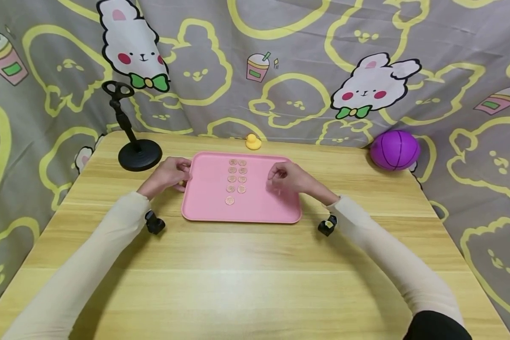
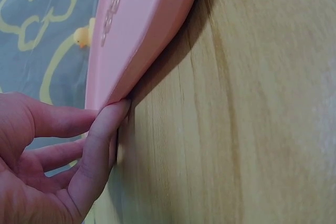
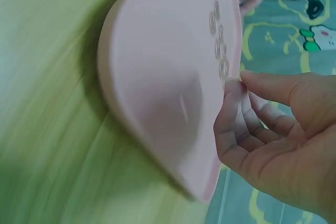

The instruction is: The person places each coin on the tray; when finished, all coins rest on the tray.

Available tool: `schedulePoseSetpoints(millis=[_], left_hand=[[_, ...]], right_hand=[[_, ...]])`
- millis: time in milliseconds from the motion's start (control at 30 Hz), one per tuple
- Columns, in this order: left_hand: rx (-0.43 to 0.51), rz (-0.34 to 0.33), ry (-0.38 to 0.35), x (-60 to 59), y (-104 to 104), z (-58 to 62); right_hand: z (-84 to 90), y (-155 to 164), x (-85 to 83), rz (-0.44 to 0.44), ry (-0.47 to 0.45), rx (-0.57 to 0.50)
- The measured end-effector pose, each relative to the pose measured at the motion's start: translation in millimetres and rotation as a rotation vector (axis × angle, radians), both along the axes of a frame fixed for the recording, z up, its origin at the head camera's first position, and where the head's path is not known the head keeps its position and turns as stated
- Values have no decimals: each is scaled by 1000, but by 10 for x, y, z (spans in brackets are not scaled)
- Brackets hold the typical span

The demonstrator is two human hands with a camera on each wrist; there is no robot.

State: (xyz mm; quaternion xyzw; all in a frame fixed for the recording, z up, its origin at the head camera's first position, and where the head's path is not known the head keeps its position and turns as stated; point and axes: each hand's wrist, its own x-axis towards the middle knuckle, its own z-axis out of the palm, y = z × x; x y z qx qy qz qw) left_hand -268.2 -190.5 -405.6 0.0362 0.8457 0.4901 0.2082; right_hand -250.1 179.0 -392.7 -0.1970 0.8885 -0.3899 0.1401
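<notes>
A pink tray [image 1: 204, 189] lies on the table, with several gold-coloured coins [image 1: 231, 179] set out in two columns near its middle. One coin [image 1: 230, 200] sits alone at the front of the left column. My left hand [image 1: 170, 174] is at the tray's left side, thumb and finger pinching the rim, as the left wrist view shows close up. Over the tray's right part, my right hand [image 1: 290, 177] is raised above the surface. Its thumb and forefinger pinch a coin [image 3: 233, 80], of which only a thin edge shows between the fingertips.
Behind the tray sits a yellow rubber duck [image 1: 253, 141]. A black stand [image 1: 139, 155] with a round base is at the back left, and a purple ball [image 1: 395, 150] at the back right. A patterned curtain [image 1: 280, 94] hangs along the table's far edge.
</notes>
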Motion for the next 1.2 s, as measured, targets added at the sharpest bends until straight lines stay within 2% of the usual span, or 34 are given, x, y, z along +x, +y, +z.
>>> schedulePoseSetpoints(millis=[467, 733, 867, 1033, 1200], left_hand=[[-2, 3, -2, 9, 16, 16], [30, -14, -13, -17, -26, -26], [27, -12, -10, -15, -36, -25], [23, -4, -16, -1, -30, -11], [32, -9, -17, -8, -39, -19]], right_hand=[[-74, 473, 149, -67, 15, -33], [-28, 703, 209, -102, -33, -35], [0, 810, 207, -67, -7, -1], [28, 991, 192, 67, 58, 85], [116, 1195, 219, 163, -14, 181]])
